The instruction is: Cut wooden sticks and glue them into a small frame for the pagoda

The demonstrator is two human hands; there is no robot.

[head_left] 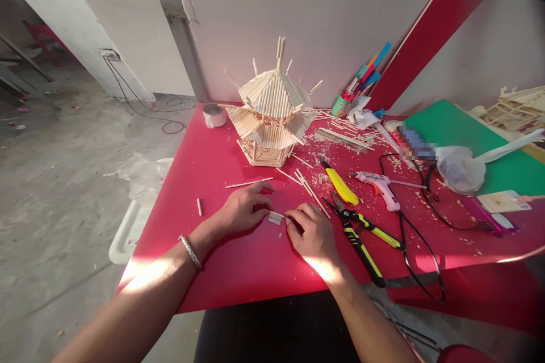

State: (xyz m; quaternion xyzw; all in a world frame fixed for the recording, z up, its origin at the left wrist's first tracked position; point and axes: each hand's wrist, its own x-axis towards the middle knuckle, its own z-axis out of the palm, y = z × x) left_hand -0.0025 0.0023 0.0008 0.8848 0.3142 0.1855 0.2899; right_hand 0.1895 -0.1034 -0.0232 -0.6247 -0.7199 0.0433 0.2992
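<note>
On the red table, my left hand and my right hand meet at a few short cut wooden stick pieces. Both hands pinch these pieces between fingertips, pressed against the tabletop. A silver bracelet sits on my left wrist. Behind the hands stands a pagoda model built of wooden sticks. Long loose sticks lie between the model and my right hand.
Right of my hand lie yellow-black cutting pliers, a yellow utility knife and a white glue gun with its black cord. A white cup, a cup of markers and a green mat sit farther back. Sawdust and stick scraps litter the table.
</note>
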